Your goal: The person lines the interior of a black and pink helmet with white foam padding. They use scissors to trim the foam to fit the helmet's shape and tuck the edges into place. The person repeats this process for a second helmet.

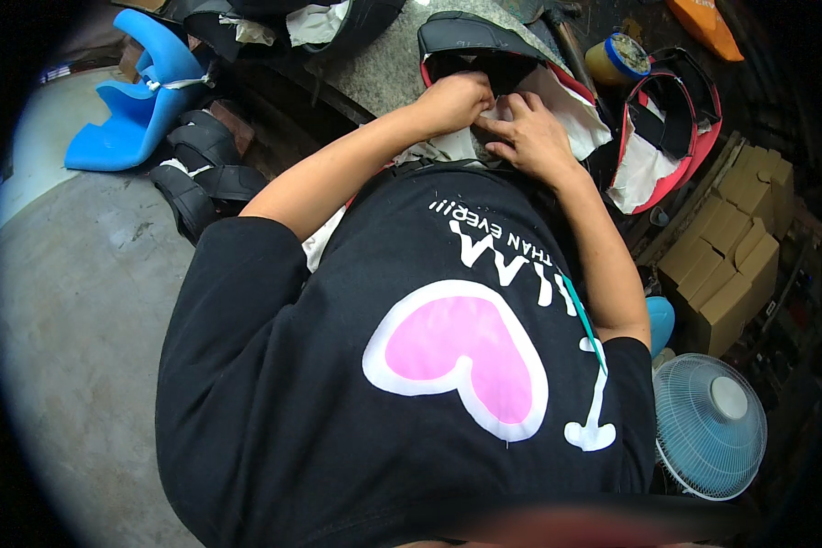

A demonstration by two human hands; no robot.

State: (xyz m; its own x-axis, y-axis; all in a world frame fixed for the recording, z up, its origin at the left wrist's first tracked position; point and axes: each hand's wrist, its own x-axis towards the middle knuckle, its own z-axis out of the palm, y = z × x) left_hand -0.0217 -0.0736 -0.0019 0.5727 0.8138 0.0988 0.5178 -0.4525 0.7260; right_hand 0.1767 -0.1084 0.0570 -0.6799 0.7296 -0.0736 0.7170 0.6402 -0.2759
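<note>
A curved black padded piece with red edging (478,35), which looks like a shoe upper, lies in front of me with its opening facing my body. White lining cloth (571,114) hangs out of it. My left hand (457,102) is closed at the opening, fingers curled down; what they pinch is hidden. Touching its fingertips from the right is my right hand (532,139), with thumb and fingers apart over the white cloth. Both hands meet at the near edge of the piece.
Similar black and red pieces (648,137) stand at the right, near a blue-lidded jar (617,59) and a hammer-like handle (571,46). Cardboard boxes (731,247) and a fan (711,425) are further right. Blue foam (137,110) and black straps (201,173) lie left.
</note>
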